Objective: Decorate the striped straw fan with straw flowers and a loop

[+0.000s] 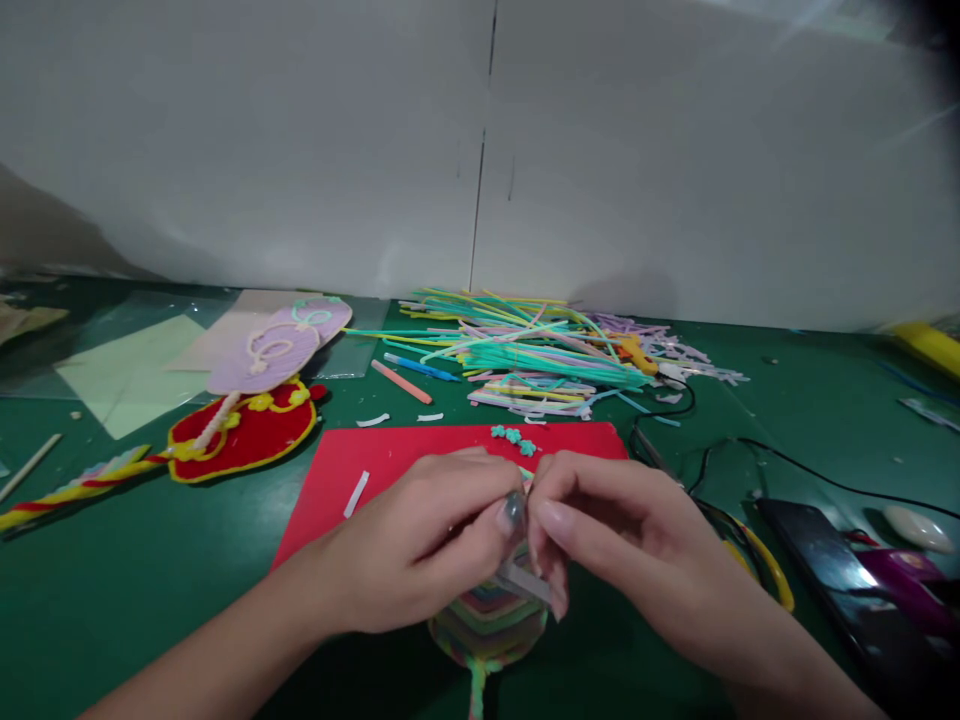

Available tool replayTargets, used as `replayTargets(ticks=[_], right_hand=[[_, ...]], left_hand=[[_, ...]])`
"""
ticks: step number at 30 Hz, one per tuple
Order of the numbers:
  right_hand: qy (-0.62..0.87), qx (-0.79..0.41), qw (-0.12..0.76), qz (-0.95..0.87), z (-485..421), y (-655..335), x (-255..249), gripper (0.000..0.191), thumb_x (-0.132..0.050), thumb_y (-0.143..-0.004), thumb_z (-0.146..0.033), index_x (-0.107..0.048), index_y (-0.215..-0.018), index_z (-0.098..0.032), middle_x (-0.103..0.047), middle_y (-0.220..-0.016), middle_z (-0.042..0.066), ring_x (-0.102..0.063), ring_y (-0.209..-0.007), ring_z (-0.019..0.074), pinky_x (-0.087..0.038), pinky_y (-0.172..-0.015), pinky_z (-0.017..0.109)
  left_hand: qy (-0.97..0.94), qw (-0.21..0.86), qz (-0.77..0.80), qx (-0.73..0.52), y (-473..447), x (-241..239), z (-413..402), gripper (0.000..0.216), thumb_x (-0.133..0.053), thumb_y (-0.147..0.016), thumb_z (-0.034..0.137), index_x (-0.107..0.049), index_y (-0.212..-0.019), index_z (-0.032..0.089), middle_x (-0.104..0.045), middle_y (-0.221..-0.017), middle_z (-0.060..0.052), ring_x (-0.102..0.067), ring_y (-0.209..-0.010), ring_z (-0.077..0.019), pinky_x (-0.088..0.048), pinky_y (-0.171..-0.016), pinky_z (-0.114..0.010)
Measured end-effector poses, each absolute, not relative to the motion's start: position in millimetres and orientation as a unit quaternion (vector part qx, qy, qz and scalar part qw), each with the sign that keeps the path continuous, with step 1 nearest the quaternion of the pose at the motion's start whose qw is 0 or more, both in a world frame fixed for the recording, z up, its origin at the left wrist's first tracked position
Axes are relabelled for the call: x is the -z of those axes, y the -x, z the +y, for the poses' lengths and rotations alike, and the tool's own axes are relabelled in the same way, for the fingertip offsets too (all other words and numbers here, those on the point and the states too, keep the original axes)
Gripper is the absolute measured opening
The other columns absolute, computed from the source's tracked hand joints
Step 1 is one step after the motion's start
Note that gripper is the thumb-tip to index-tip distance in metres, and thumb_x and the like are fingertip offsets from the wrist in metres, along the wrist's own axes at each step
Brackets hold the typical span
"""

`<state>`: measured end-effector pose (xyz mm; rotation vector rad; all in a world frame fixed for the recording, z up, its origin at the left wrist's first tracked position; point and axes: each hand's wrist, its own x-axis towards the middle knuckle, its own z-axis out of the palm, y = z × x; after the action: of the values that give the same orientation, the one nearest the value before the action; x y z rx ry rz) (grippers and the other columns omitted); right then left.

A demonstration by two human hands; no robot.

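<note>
Pale strip sat pinched between the fingertips of the left hand and the right hand, both closed tight on it, directly above a striped chenille fan piece. So small a strip, I judged, could slip from the pinch or kink under pressure. Beyond lay a red sheet and loose chenille stems, heaped on the green table rather than in any box or tray.

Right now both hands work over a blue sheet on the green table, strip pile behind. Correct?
Not quite: the sheet is red, not blue. Head view shows the left hand and right hand over it on the green table, strip pile behind.
</note>
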<state>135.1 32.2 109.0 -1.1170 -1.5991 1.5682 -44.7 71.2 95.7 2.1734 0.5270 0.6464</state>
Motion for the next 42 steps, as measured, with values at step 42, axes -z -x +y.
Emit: replayTargets(ticks=[42], right_hand=[[0.487,-0.566,0.249,-0.617,35.2,-137.3,-114.2,0.01,-0.051,-0.084,-0.027,-0.052,-0.078,-0.019,-0.051,-0.068,-0.005,-0.052,-0.053,0.005,-0.041,-0.049,0.014]], left_hand=[[-0.901,0.33,0.249,-0.13,48.5,-97.9,72.0,0.017,-0.032,-0.088,0.017,-0.042,-0.075,0.018,-0.045,-0.065,0.006,-0.041,-0.056,-0.0064,-0.03,-0.051,-0.016]])
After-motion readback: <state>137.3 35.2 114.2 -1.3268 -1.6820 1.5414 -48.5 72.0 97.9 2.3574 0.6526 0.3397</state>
